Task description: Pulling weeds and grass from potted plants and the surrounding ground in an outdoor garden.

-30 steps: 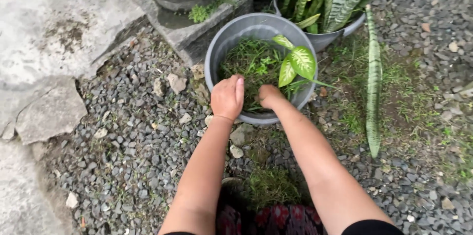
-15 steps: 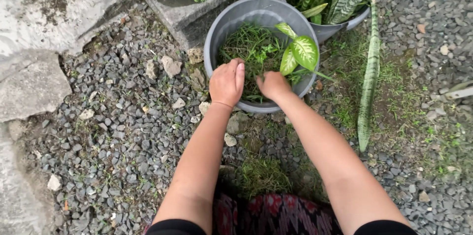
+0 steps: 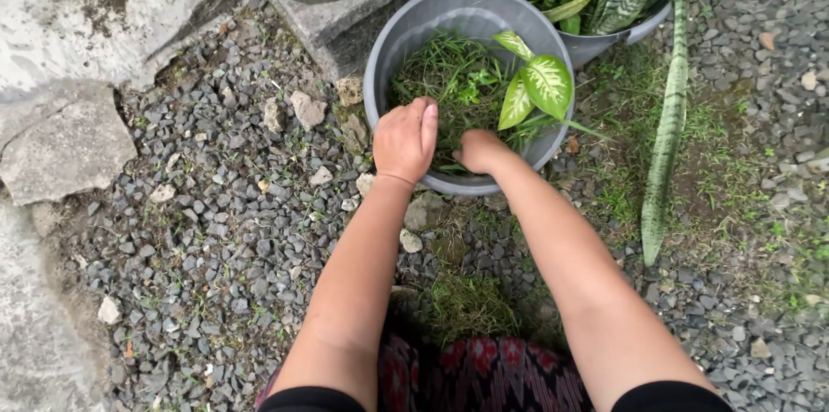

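Note:
A round grey pot [image 3: 381, 75] stands on the gravel, filled with thin green weeds [image 3: 445, 75] and a plant with pale-centred leaves [image 3: 546, 84]. My left hand [image 3: 404, 140] lies over the pot's near rim, fingers together and pointing into the weeds. My right hand [image 3: 477, 151] is just to its right inside the near rim. It is curled into a fist with the fingers tucked down among the weeds, their tips hidden.
A second grey pot [image 3: 596, 45] with tall striped leaves stands behind on the right, and one long leaf [image 3: 665, 144] droops over the ground. A stone block [image 3: 345, 19] and flat slabs [image 3: 69, 144] lie to the left. Gravel and grass tufts surround me.
The view has shifted a little, so the pot sits slightly higher and further right. Both hands stay at the pot's near rim, and the right fist has sunk a bit into the weeds.

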